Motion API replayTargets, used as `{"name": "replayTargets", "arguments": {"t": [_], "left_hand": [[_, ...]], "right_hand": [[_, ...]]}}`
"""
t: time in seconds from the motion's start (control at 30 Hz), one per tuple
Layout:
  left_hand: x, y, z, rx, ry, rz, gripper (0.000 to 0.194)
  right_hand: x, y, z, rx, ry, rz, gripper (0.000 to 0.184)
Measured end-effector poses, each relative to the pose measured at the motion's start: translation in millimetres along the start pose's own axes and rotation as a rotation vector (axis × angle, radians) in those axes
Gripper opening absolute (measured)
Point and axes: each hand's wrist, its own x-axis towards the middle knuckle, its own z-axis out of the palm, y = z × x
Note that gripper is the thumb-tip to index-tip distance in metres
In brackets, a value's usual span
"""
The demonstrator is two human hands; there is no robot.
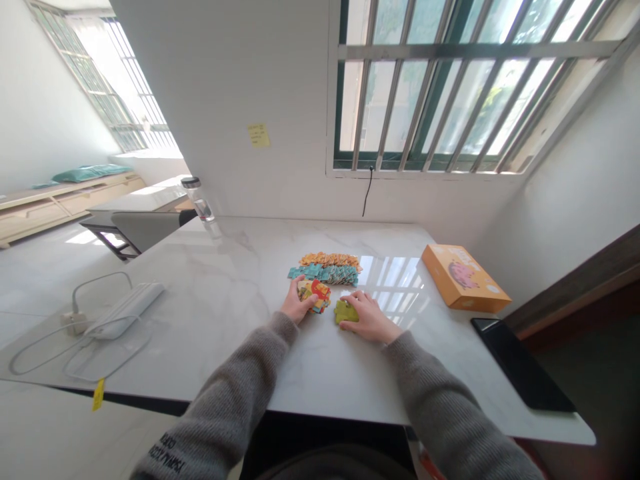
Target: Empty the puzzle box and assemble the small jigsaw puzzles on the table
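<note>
1. On my feed, the barred window (pixel 450 87) fills the wall ahead and to the right of both hands, and a yellow sticky note (pixel 259 135) sits on the wall ahead of the left hand.
2. The white marble-look table (pixel 225 267) spreads under both hands. A dark tablet-like slab (pixel 520 363) lies at its edge, well right of the right hand.
3. Well left of the left hand I see a white power strip (pixel 127 310) with a looped white cable (pixel 100 353). A clear water bottle (pixel 199 200) stands farther off, ahead and to the left.
4. An orange cardboard box (pixel 463 278) lies flat, right of and ahead of the right hand.
5. Just ahead of both hands run a row of orange puzzle pieces (pixel 330 261) and, touching it, a row of teal puzzle pieces (pixel 324 273).
6. My left hand (pixel 299 300) sits on a multicoloured pile of puzzle pieces (pixel 315 295), its fingers over the pile. My right hand (pixel 367 319) cups a green puzzle piece (pixel 346 311). The hands are apart but near each other. I cannot tell whether either one is gripping.
</note>
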Motion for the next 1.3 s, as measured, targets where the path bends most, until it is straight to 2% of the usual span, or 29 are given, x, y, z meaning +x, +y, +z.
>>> {"name": "replayTargets", "arguments": {"t": [0.1, 0.23, 0.33, 0.43, 0.63, 0.7, 0.8, 0.93, 1.0, 1.1, 1.23, 1.3], "left_hand": [[1.0, -1.7, -0.4, 0.003, 0.005, 0.000, 0.085], [1.9, -5.0, -1.2, 0.015, -0.001, 0.007, 0.085], [1.9, -6.5, -1.5, 0.011, -0.004, 0.003, 0.086], [1.9, -7.2, -1.6, 0.000, 0.002, -0.005, 0.086], [4.0, -8.2, -0.6, -0.104, 0.028, -0.060, 0.091], [3.0, -5.5, 3.2, -0.150, 0.018, -0.108, 0.087], [-2.9, 2.3, 15.2, -0.224, -0.028, -0.216, 0.079], [-14.0, 12.5, 37.7, -0.276, -0.093, -0.285, 0.074], [-18.0, 15.4, 47.9, -0.279, -0.107, -0.295, 0.071], [-20.3, 17.6, 58.5, -0.292, -0.110, -0.312, 0.063], [-18.3, 20.0, 63.4, -0.315, -0.098, -0.316, 0.059], [-17.4, 22.6, 63.6, -0.342, -0.099, -0.318, 0.060]], "right_hand": [[-2.7, -0.3, 0.4, -0.045, -0.036, -0.006, 0.079], [-6.7, -3.1, -0.5, -0.041, -0.095, -0.042, 0.080], [-9.4, -7.9, -2.7, 0.039, -0.078, -0.048, 0.072], [-10.6, -10.6, -4.3, 0.191, -0.031, -0.044, 0.052], [-5.3, 3.6, -7.0, 0.512, 0.059, -0.076, 0.034], [-2.3, 6.3, -8.7, 0.702, 0.166, -0.035, 0.033], [2.3, 1.3, -9.2, 0.952, 0.408, 0.015, 0.040], [6.7, -11.2, -3.6, 1.133, 0.510, 0.050, 0.046], [6.9, -15.3, -0.3, 1.094, 0.567, 0.049, 0.045], [3.9, -19.8, 1.9, 0.903, 0.631, -0.013, 0.041], [-3.1, -26.1, -0.7, 0.576, 0.556, -0.154, 0.038], [-6.1, -28.7, -2.5, 0.491, 0.507, -0.186, 0.042]]}}
